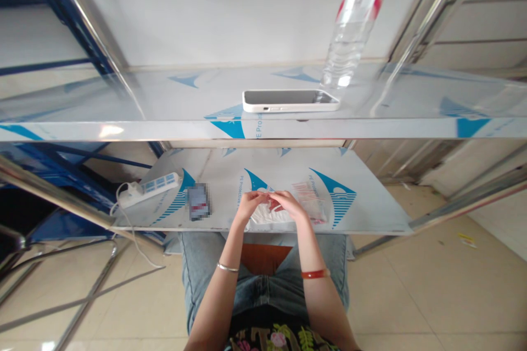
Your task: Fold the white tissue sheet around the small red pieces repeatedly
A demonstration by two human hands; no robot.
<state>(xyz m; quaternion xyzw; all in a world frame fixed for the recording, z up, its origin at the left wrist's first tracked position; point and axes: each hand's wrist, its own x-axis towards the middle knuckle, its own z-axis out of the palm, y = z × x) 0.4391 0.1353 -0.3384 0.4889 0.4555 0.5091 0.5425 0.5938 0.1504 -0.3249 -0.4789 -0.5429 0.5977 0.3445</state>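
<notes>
Where the head view looks down past two glossy steel shelves, both hands meet at the centre of the frame over the lower shelf [370, 197], a flat sheet still under clear film printed with blue sail shapes. The left hand [250, 204] and right hand [290, 203] face each other with fingertips pressed together, pinching a small clear bag [272, 204] with red print between them; how far each finger closes is too small to tell. Both wrists are bent inward, forearms rising from the lower edge of the frame, a thin silver bangle [228, 268] on the left and a red bangle [315, 273] on the right. Under the hands lies a crumpled white plastic bag [269, 216], soft and wrinkled. Just right of it is a pile of thin clear bags [313, 200] with red marks, lying flat. Left of centre sits a small dark pack [198, 201], blurred, and further left a white power strip [154, 186] with its cord hanging over the edge. On the upper shelf [123, 115] a white-cased phone [290, 100] lies flat, and a clear ribbed bottle [354, 22] with a red label stands behind it at upper right.
</notes>
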